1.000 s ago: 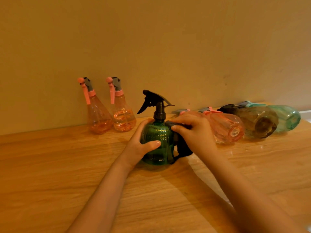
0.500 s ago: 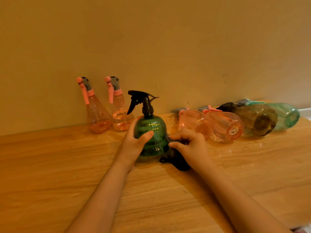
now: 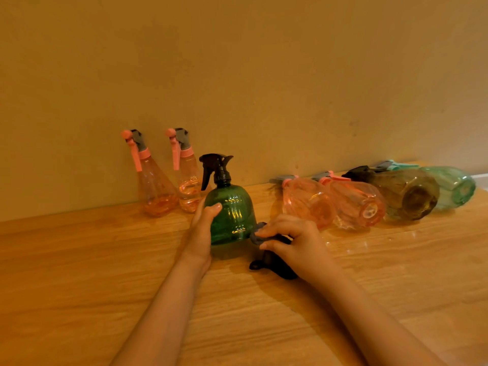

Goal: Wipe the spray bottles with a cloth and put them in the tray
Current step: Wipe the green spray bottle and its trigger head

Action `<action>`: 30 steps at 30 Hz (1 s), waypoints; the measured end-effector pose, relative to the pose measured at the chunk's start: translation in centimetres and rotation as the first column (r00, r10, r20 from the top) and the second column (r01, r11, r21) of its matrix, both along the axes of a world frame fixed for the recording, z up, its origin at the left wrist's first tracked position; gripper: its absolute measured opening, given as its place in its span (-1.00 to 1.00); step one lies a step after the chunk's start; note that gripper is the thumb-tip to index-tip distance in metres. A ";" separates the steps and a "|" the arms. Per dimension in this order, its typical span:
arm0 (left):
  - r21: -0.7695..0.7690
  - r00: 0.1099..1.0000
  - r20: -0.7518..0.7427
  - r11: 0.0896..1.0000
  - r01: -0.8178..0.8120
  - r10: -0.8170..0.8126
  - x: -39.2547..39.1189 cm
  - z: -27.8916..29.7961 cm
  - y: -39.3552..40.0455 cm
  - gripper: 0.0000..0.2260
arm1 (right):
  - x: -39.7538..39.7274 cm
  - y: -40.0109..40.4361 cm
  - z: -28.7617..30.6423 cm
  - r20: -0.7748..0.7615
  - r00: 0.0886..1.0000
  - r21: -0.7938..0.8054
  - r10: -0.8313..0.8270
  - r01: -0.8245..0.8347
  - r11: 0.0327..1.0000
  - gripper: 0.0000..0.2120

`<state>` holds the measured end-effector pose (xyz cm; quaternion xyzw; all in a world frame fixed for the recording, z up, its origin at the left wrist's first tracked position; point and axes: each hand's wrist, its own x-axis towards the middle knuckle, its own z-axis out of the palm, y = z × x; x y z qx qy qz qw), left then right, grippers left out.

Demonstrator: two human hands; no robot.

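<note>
head | left hand (image 3: 202, 233) grips green bottle (image 3: 232, 215) | right hand (image 3: 295, 244) pinches dark cloth (image 3: 274, 262)

Surface: wooden tabletop (image 3: 79, 273), against a wall.
Centre: green dome bottle (image 3: 232, 215), upright, black trigger.
10 o'clock: two pink cone bottles (image 3: 158, 191) (image 3: 188, 188), upright.
2 o'clock: four bottles on their sides, pink (image 3: 306, 202), pink (image 3: 356, 207), brown (image 3: 406, 194), teal (image 3: 454, 186).
4 o'clock: dark cloth (image 3: 274, 265).

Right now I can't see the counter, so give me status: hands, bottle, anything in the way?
Left hand holds green bottle, upright. Right hand grips dark cloth beside it. Tray not in view.
</note>
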<state>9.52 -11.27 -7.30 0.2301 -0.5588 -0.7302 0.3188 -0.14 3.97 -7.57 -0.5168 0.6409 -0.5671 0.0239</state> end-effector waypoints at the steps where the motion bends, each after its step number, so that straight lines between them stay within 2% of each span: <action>1: 0.007 1.000 0.000 1.000 0.009 -0.009 0.0 0.0 0.0 -0.52 | 0.0 0.0 0.0 -0.001 1.000 0.005 0.006 -0.006 1.000 -0.74; 8: 0.088 1.000 -0.022 0.996 -0.003 0.005 -0.1 -0.1 -0.3 -0.48 | 0.1 0.0 0.0 0.003 1.000 0.035 -0.022 0.022 0.999 -0.73; 13: 0.039 0.992 -0.022 0.991 0.126 -0.125 0.2 -0.1 0.1 -0.55 | -0.1 0.0 -0.1 0.009 0.995 -0.037 -0.100 0.100 0.994 -0.69; 15: -0.011 0.983 -0.005 0.983 0.181 -0.182 0.2 -0.1 0.3 -0.46 | -0.2 0.2 0.2 0.050 0.991 -0.056 -0.121 0.123 0.991 -0.71; 18: -0.106 0.973 0.036 0.967 0.231 -0.228 0.2 0.2 0.5 -0.17 | -0.1 0.3 0.6 0.112 0.984 -0.090 -0.140 0.150 0.985 -0.70; 19: -0.124 0.970 0.043 0.962 0.243 -0.240 0.3 0.2 0.5 -0.16 | 0.0 0.3 0.7 0.123 0.982 -0.099 -0.145 0.158 0.983 -0.67; 23: -0.147 0.962 0.036 0.951 0.273 -0.270 0.5 0.3 0.6 -0.40 | 0.0 0.3 0.8 0.136 0.976 -0.129 -0.168 0.185 0.974 -0.69; 30: -0.230 0.945 0.065 0.916 0.328 -0.322 0.5 0.7 1.0 -0.37 | -0.3 0.0 1.3 0.242 0.950 -0.157 -0.195 0.237 0.959 -0.73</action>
